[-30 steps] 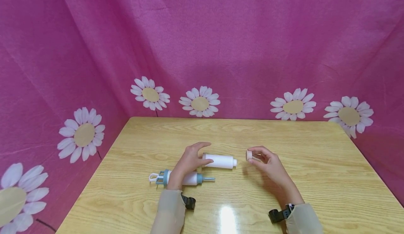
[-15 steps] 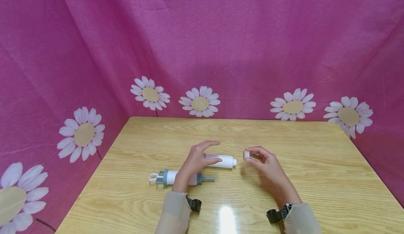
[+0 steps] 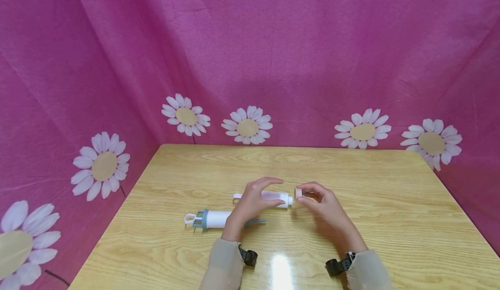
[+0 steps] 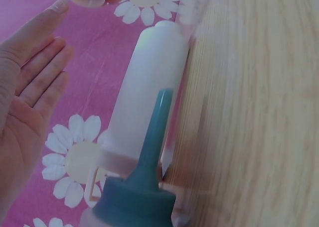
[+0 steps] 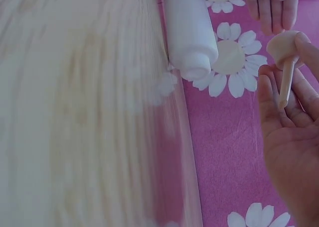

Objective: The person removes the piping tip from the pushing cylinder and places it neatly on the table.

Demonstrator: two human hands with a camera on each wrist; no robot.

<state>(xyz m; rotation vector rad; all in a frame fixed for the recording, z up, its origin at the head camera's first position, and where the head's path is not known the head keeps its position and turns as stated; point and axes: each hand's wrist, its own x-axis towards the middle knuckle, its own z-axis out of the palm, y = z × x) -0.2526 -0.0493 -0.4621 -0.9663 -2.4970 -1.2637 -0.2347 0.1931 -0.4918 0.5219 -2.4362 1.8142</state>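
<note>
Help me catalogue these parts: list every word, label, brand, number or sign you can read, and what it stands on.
No readable text in any view.
None shows on the teal-and-white syringe, the white syringe body or the beige nozzle.
Wrist cameras: too small to tell.
The magenta cloth bears only printed daisies.

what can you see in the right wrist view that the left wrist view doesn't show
Only the right wrist view shows the thin stem on the small beige piece, along with the palm of the right hand pinching it.

Only the left wrist view shows the teal nozzle in the foreground, plus the palm of the left hand.

Both show the white cylinder, the beige piece itself, fingers of both hands, the wooden table and the flowered pink cloth.
</note>
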